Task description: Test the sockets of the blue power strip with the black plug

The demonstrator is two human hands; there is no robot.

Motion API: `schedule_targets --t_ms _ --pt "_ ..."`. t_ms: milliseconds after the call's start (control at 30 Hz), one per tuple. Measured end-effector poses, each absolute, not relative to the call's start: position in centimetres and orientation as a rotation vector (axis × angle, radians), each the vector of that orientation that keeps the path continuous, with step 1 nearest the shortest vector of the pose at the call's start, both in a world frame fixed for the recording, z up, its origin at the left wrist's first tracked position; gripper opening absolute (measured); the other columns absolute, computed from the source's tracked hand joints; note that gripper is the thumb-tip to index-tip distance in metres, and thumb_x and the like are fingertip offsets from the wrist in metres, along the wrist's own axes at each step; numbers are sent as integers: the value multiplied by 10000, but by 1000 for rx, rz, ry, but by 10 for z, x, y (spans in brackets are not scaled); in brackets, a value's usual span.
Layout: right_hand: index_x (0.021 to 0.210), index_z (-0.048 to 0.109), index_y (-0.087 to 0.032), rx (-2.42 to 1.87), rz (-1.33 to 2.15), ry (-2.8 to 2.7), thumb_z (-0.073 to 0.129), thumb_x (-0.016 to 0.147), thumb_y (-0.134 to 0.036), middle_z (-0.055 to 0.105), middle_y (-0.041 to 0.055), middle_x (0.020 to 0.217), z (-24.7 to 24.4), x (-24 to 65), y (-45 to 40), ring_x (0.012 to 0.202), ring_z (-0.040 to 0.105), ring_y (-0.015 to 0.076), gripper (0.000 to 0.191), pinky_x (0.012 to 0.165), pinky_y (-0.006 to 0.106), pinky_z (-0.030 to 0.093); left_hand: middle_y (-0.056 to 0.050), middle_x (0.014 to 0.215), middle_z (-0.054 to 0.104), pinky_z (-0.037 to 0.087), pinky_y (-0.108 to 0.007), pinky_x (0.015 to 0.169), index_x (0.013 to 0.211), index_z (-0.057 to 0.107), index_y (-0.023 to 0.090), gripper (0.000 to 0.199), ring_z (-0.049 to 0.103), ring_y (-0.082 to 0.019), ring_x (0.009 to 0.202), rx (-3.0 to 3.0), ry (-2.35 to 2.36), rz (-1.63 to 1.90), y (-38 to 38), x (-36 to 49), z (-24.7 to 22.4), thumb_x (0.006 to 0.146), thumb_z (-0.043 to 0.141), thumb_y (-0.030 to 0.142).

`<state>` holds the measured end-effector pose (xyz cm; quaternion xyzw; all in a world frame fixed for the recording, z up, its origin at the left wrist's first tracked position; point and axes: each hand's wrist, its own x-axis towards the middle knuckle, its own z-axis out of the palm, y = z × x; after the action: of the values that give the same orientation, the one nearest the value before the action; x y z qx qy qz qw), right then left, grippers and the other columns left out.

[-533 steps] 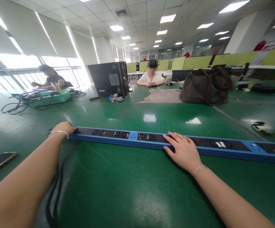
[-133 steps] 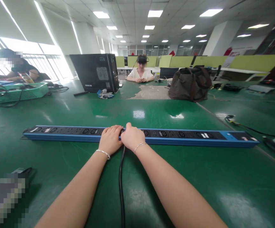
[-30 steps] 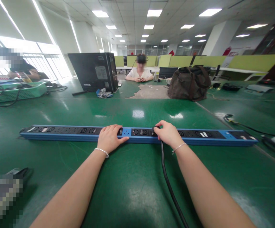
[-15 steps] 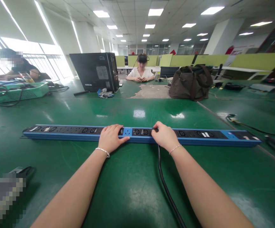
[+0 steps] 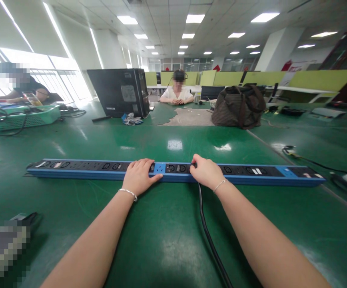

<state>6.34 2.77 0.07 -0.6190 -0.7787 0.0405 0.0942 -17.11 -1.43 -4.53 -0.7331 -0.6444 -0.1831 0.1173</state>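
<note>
A long blue and black power strip (image 5: 83, 173) lies across the green table (image 5: 161, 228) in front of me, its sockets facing up. My left hand (image 5: 139, 175) grips the strip left of its middle, fingers over the top and thumb along the near side, beside a blue socket (image 5: 159, 168). Right of the middle, my right hand (image 5: 207, 172) is closed on a black plug (image 5: 193, 165) at the strip's sockets. Most of the plug is hidden by my fingers, so how deep it sits I cannot tell. Its black cable (image 5: 205, 224) runs down toward me.
A black computer case (image 5: 118, 93) stands at the back left, with gloves (image 5: 132, 119) by it. Further left is a green basket (image 5: 38, 117) of cables. A brown bag (image 5: 236, 107) sits at the back right. Two people sit beyond. A blurred object (image 5: 5, 248) lies front left.
The view has shifted very slightly. Both hands keep their places on the power strip and the plug.
</note>
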Motion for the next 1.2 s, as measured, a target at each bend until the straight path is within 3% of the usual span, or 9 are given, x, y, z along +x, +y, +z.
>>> schedule_targets --t_ms 233,467,833,1200 --pt "975 538 -233 -1897 48 -2331 335 800 -304 650 78 768 3 57 19 718 618 239 278 592 309 394 -112 1273 520 238 -447 1046 1229 471 173 607 379 -251 1246 -2191 -1827 -554 -10 -150 -44 785 422 585" --pt "957 557 -234 -1858 118 -2292 380 803 -308 653 56 774 0 61 24 737 616 210 246 603 279 380 -113 1271 526 253 -439 1042 1238 464 175 596 410 -236 1225 -2300 -1713 -630 -4 -115 -42 802 406 578" --pt "918 567 -267 -1829 253 -2095 416 780 -388 652 7 768 -11 67 22 714 592 186 237 566 254 325 -153 1195 565 291 -413 1021 1212 443 135 715 493 -259 1142 -2250 -1739 -659 -5 -128 -54 662 628 553" --pt "924 595 -268 -1847 292 -2038 448 766 -383 661 10 749 -8 67 20 729 602 188 244 583 255 346 -75 1185 597 341 -412 997 958 601 214 371 504 -229 1127 -2341 -1692 -711 -5 -136 -48 685 654 460"
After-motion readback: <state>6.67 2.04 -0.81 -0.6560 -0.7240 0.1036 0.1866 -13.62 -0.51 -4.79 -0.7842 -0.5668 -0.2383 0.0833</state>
